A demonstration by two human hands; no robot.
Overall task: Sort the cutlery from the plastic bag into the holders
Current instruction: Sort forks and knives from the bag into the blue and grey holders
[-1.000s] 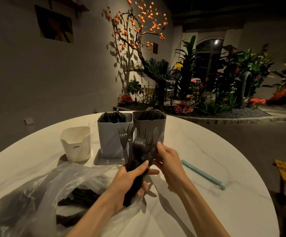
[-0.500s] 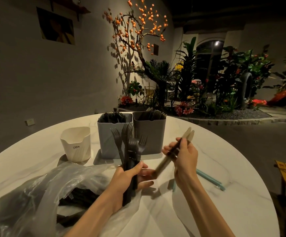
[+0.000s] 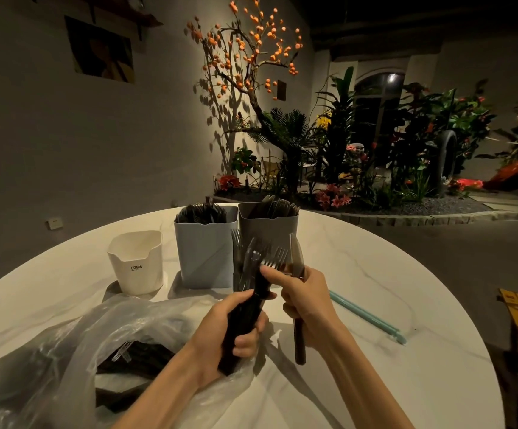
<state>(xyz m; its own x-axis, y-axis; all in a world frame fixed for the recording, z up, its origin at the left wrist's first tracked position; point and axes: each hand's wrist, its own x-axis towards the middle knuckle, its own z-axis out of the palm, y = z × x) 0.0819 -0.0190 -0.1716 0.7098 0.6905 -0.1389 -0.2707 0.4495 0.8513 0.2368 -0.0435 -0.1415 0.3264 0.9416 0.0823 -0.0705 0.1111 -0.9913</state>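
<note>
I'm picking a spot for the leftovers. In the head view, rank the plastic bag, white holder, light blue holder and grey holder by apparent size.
1. plastic bag, largest, though nearest the camera.
2. light blue holder.
3. grey holder, looks about the same, but partly hidden behind the bundle of forks, so unsure.
4. white holder, smallest.

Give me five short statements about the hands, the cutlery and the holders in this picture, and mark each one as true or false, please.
1. The left hand grips a bundle of dark cutlery. True.
2. The right hand is empty. False: it holds a knife and pinches a fork in the bundle.
3. The white holder is full of forks. False: no cutlery shows in it.
4. The pale blue holder and the grey holder stand side by side, both with cutlery inside. True.
5. The plastic bag hangs from the table edge. False: it lies on the table, cutlery still inside.
</note>
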